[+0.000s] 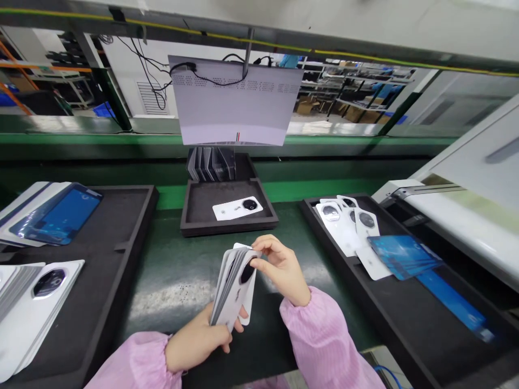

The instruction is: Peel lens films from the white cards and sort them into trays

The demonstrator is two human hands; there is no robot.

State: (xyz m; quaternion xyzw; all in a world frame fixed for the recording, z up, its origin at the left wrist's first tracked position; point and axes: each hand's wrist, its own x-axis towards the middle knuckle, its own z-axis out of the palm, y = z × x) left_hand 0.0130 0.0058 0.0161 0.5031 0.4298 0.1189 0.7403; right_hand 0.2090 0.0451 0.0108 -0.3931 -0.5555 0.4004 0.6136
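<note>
My left hand [203, 337] is closed round the lower end of a fanned stack of white phone back covers [232, 294], held tilted above the dark green bench. Each cover seems thin, and the front one shows a dark round camera area near its top. My right hand [281, 265] pinches the top corner of the stack between thumb and fingers; how many covers lie in that pinch I cannot tell. Beyond my hands, one white phone back cover [237, 208] lies flat in a small black tray [203, 197], camera circle to the right.
A black tray [121, 216] on the left holds white covers [48, 313] and blue-filmed sheets [67, 216]. Another black tray [389, 329] on the right bears loose covers [340, 227] and blue films [405, 256]. Dark sheets [211, 163] stand beneath a hanging monitor [237, 108].
</note>
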